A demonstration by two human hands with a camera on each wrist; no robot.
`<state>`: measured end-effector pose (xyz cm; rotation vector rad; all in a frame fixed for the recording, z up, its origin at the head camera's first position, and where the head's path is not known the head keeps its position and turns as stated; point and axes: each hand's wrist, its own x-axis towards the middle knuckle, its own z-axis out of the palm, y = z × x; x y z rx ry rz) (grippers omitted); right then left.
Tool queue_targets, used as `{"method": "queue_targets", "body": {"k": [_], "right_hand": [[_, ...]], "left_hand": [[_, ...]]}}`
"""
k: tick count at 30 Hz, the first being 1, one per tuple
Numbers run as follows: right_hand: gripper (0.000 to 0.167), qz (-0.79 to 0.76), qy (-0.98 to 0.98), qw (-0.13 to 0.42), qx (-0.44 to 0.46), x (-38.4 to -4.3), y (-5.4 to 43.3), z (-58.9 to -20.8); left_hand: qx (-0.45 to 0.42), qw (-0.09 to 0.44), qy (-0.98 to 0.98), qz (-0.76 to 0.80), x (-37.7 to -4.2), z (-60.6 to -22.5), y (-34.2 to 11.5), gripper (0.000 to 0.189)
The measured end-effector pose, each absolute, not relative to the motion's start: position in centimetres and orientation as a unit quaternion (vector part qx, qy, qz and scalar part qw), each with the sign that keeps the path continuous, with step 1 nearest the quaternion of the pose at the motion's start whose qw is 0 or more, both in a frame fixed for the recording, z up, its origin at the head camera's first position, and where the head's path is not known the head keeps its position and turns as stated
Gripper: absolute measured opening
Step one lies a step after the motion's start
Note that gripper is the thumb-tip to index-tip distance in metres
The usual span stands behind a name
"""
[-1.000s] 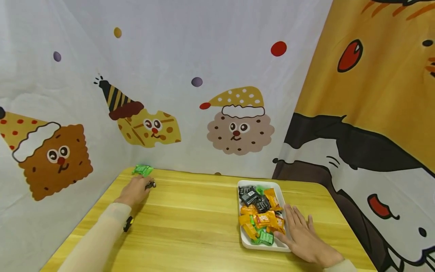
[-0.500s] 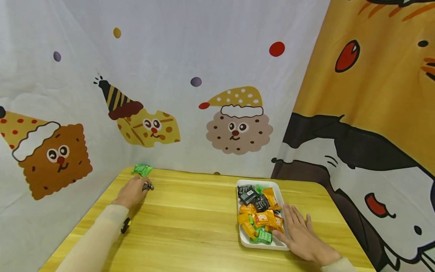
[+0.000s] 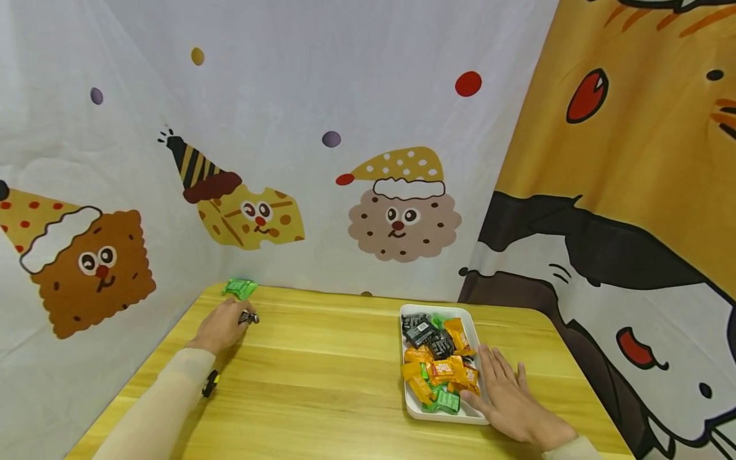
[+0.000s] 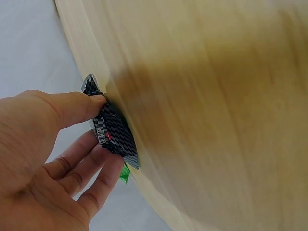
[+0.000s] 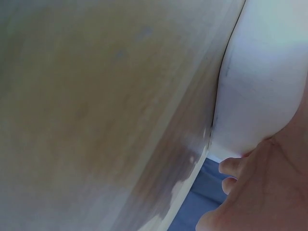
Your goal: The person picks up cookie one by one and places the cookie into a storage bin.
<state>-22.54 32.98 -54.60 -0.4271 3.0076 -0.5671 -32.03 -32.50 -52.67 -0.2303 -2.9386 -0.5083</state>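
Observation:
Far left on the table, my left hand [image 3: 220, 326] pinches a small black checkered candy packet [image 4: 115, 130] between thumb and fingers, close over the wood. Just beyond that hand lies a green candy packet [image 3: 239, 288] near the table's back left corner; a bit of it peeks out below the fingers in the left wrist view. My right hand [image 3: 512, 399] lies with straight fingers along the right side of a white tray [image 3: 475, 414], thumb at its rim. Inside the tray are several black packets [image 3: 422, 332], orange packets [image 3: 445, 369] and green packets [image 3: 447, 401].
The yellow wood-grain table [image 3: 322, 358] spans between both hands. Behind it hangs a white cloth [image 3: 276, 76] printed with cartoon biscuits and cheese. On the right, an orange and black cartoon print [image 3: 644, 191] borders the table.
My left hand has drawn back slightly from the green packet, toward me, with the black candy packet in its fingers. The right hand stays at the tray.

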Motion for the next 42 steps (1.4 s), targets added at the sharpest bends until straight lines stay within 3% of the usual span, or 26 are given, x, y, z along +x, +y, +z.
{"method": "queue_targets", "body": {"k": [16,42], "right_hand": [[0.110,-0.180,0.973,0.030,-0.142,-22.4,32.9,-54.6],[0.106,-0.174,0.973,0.011,-0.154,-22.4,33.4,-54.5]], "left_hand": [[-0.106,0.098,-0.975,-0.171,-30.9,-52.0,-31.0,0.026],[-0.195,0.131,-0.957,-0.169,-29.7,-49.5,-21.6,0.032]]}}
